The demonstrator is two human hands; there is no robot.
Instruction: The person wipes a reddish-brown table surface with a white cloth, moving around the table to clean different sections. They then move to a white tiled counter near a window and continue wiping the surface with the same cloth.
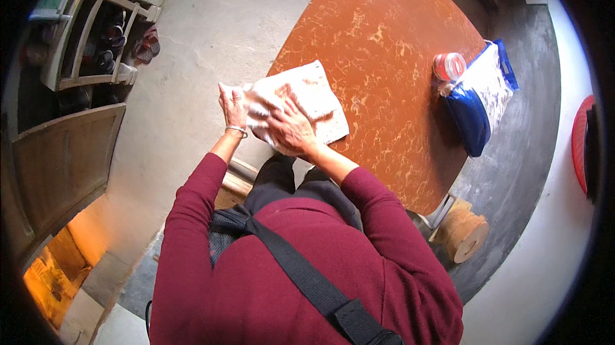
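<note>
A white towel point(323, 103) lies partly bunched on the near left corner of the brown table, and its left part reaches past the edge. My left hand point(232, 106), with a bracelet on the wrist, is closed on the towel's left edge; some of its fingers are hidden. On the towel's middle rests my right hand point(291, 127), palm down with the fingers apart. Folds rise around those fingers. The table's marbled top point(378, 89) stretches away to the right and far side.
Near the table's right edge stand a clear jar with a red band point(449, 66) and a blue-and-white package point(490, 98). A wooden spool-like block point(462, 235) is on the floor below. Wooden shelves point(96, 41) with shoes line the left. A red round item point(582, 146) is at far right.
</note>
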